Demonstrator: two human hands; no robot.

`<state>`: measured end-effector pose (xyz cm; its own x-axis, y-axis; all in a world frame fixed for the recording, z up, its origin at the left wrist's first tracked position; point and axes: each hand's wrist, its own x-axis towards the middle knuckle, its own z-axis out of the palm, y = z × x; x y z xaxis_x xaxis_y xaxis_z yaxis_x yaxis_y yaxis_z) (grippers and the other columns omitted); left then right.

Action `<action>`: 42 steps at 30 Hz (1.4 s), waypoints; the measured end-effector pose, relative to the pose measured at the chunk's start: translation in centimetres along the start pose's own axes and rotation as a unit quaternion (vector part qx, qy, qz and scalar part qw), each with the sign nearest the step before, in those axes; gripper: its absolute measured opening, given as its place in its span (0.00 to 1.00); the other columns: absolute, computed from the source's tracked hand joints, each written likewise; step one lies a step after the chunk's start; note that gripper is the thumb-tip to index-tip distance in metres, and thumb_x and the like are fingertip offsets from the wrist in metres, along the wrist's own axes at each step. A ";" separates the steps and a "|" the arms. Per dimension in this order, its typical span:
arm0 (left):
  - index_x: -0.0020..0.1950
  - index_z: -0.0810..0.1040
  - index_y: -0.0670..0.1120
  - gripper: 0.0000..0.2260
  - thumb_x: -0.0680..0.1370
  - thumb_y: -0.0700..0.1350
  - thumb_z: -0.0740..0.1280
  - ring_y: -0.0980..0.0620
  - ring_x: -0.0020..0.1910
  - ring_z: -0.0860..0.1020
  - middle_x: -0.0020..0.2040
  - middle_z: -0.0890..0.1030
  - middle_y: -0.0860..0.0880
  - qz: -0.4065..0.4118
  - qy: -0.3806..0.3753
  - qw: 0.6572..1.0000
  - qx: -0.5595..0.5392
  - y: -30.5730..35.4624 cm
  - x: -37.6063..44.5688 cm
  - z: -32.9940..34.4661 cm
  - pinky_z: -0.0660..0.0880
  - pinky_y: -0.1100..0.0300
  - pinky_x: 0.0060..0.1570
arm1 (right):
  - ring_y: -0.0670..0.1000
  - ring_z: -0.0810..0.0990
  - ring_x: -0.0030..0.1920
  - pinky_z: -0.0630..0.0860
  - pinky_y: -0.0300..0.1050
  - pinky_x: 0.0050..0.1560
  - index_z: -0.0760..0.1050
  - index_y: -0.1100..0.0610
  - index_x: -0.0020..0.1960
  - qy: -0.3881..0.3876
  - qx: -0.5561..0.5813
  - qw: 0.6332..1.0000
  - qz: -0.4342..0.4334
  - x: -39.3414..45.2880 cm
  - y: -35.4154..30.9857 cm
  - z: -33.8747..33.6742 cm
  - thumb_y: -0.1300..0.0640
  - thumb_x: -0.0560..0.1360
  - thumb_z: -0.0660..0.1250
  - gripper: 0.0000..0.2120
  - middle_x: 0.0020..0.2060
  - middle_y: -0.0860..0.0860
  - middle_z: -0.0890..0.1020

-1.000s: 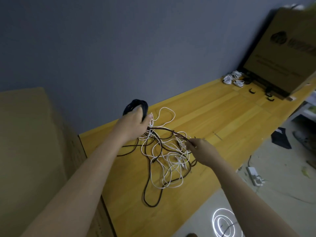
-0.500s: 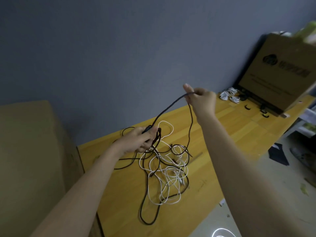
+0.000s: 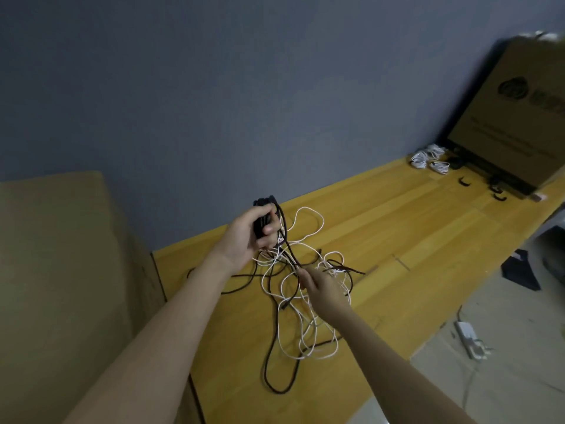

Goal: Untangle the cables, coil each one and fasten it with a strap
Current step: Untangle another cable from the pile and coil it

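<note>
Half a second before, my right hand (image 3: 324, 289) was raised far over the table (image 3: 428, 240), stretching black cable; it had dropped back to pinch the next length near the tangle (image 3: 305, 301). My left hand (image 3: 253, 234) gripped a thicker black coil (image 3: 264, 209). Another wrap was on, I judged; much cable lay loose.

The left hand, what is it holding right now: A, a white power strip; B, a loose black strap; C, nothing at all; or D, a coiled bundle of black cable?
D: the left hand grips a bundle of black cable whose loops stick out above the fingers, held over the wooden table.
</note>
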<state>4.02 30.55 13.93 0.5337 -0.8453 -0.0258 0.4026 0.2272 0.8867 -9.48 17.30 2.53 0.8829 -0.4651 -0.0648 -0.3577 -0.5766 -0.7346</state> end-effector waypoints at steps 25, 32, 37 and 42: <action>0.48 0.74 0.48 0.11 0.75 0.53 0.70 0.54 0.32 0.70 0.32 0.71 0.52 -0.019 -0.051 0.886 0.461 -1.5 0.8 0.5 0.67 0.56 0.40 | 0.55 0.75 0.44 0.70 0.48 0.41 0.79 0.60 0.47 0.076 -0.140 0.974 -0.159 1.2 -2.6 -6.2 0.55 0.79 0.65 0.09 0.39 0.52 0.80; 0.49 0.76 0.52 0.06 0.76 0.51 0.69 0.58 0.25 0.68 0.27 0.70 0.57 0.018 0.006 0.908 0.419 -1.5 0.7 -0.7 0.67 0.60 0.30 | 0.55 0.77 0.47 0.71 0.47 0.43 0.80 0.59 0.52 -0.003 -0.057 0.996 0.066 0.6 3.5 -3.1 0.50 0.80 0.62 0.13 0.45 0.54 0.80; 0.48 0.75 0.55 0.09 0.75 0.58 0.66 0.59 0.25 0.66 0.26 0.68 0.59 0.042 0.048 0.922 0.382 -1.7 0.9 -0.9 0.64 0.59 0.29 | 0.50 0.76 0.38 0.70 0.40 0.36 0.79 0.63 0.57 0.169 0.099 0.972 0.133 3.4 0.1 -6.7 0.55 0.81 0.61 0.14 0.37 0.53 0.80; 0.48 0.71 0.49 0.17 0.76 0.63 0.61 0.54 0.26 0.66 0.27 0.68 0.56 0.068 0.062 0.937 0.336 -1.6 1.2 -1.3 0.64 0.59 0.28 | 0.46 0.79 0.49 0.72 0.35 0.48 0.80 0.60 0.56 0.418 0.121 0.895 -0.103 5.2 -8.8 -14.0 0.58 0.80 0.61 0.11 0.48 0.52 0.83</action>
<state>5.03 29.77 11.84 0.6449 -0.7587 0.0924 -0.2122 -0.0616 0.9753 -6.03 10.61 18.09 0.3509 -0.7639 0.5416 -0.0475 -0.5922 -0.8044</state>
